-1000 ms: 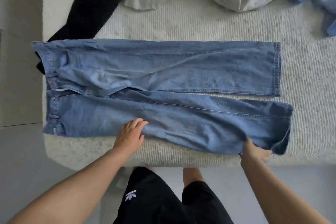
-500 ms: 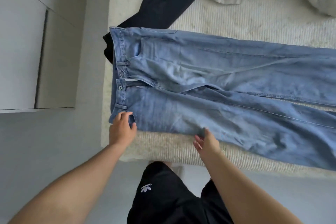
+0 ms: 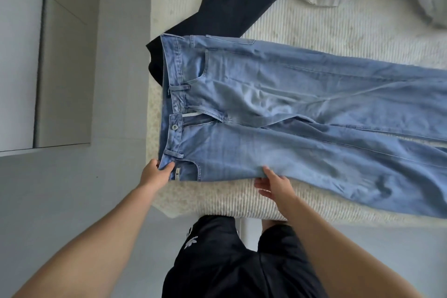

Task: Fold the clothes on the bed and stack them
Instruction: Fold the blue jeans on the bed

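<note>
The light blue jeans (image 3: 302,128) are laid flat across the bed (image 3: 314,26), waistband at nine o'clock, legs running off towards three o'clock. The near waistband corner is pinched in the grip of the left hand (image 3: 154,174); the near leg's edge is nipped by the right hand (image 3: 273,184), fingers half spread. The lengthwise fold seems about to begin: the near leg would need lifting over the far one. A small waistband label is unreadable; a white trefoil logo is seen on the black shorts (image 3: 217,271).
</note>
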